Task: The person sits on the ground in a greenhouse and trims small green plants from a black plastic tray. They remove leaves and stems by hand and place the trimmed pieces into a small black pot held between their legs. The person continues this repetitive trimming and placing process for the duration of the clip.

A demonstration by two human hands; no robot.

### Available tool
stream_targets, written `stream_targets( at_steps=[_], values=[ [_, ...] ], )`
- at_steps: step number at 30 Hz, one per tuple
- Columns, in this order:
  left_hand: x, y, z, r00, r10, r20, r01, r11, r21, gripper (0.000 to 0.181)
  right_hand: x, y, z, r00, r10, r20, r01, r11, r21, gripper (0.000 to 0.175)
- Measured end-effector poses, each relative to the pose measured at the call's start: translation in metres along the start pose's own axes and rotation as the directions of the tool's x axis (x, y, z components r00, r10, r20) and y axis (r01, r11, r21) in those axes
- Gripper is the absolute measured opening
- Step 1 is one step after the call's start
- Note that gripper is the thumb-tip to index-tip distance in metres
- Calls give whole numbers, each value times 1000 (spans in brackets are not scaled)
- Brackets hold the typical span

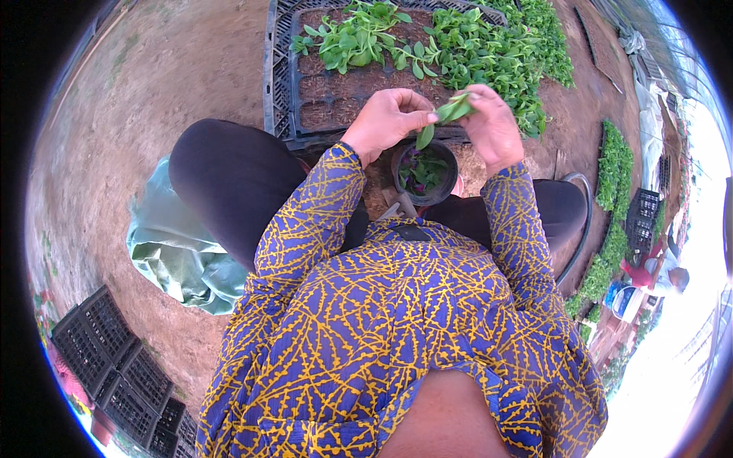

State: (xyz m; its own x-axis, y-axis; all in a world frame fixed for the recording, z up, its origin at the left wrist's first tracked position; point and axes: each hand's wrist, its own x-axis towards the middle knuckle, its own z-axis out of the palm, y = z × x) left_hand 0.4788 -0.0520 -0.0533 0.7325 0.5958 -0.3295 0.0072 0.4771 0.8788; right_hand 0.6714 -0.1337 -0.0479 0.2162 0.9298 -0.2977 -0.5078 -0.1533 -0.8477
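Between my two hands, above a small dark plastic pot (450,192), is a green leafy plant cutting (452,110). My left hand (392,120) pinches its lower end between thumb and forefinger. The fingers of my right hand (491,123) close around its other end. Inside the pot lie cut green leaves (422,170) with a few purple bits. Just beyond my hands is a black seedling tray (293,91) with brown soil cells (332,91). Loose cuttings (355,40) lie on the soil, and dense green seedlings (481,51) cover its right part.
The seedling tray sits in a black plastic crate (268,68). A pale green plastic sack (183,246) lies by my left knee. Stacked black crates (126,366) stand at the lower left. On the right are a dark hose (585,220), seedling rows (615,166) and another person (658,272).
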Motion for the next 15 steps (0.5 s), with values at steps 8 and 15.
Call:
stream_targets(
  at_steps=[8,15],
  values=[
    [-1,-15,4,985,-129,115,101,970,219,13,1,-12,-37,970,-225,-86,70,604,-794,11],
    [1,-28,9,977,-140,161,85,948,306,11,28,11,-27,925,-380,0,113,276,-955,14]
  ],
)
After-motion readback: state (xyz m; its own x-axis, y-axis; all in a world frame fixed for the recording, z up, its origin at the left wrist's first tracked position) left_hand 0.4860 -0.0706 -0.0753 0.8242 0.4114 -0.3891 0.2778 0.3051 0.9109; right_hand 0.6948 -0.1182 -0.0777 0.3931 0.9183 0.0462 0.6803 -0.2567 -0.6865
